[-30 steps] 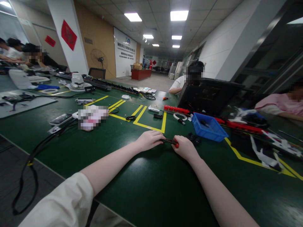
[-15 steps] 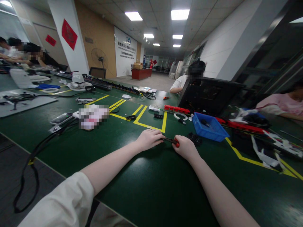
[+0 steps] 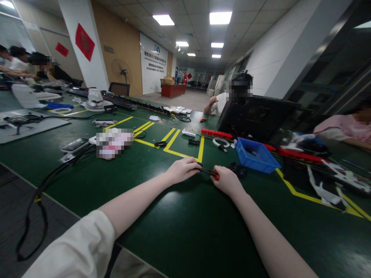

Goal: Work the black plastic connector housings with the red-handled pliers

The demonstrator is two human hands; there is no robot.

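Observation:
My right hand [image 3: 227, 179] is closed around the red handles of a pair of pliers [image 3: 208, 171], whose dark jaws point left. At the jaw end, my left hand [image 3: 183, 170] has its fingers pinched around a small dark piece [image 3: 199, 165]; what kind of piece it is I cannot make out. Both hands are held just above the green table [image 3: 185, 224], close together. Beyond them, small black parts [image 3: 193, 142] lie inside and beside the yellow tape marks. Black pieces [image 3: 238, 169] rest just right of my right hand.
A blue bin [image 3: 257, 155] with dark items stands to the right, near a red strip [image 3: 216, 133] and a coiled white cable [image 3: 218, 143]. Phone-like devices [image 3: 75, 145] and black cables [image 3: 55, 170] lie left. A large black panel [image 3: 255, 117] stands before a co-worker [image 3: 222, 102].
My left fingers have shifted slightly at the plier jaws, while my right hand keeps its place. Across the table, the co-worker has raised a hand.

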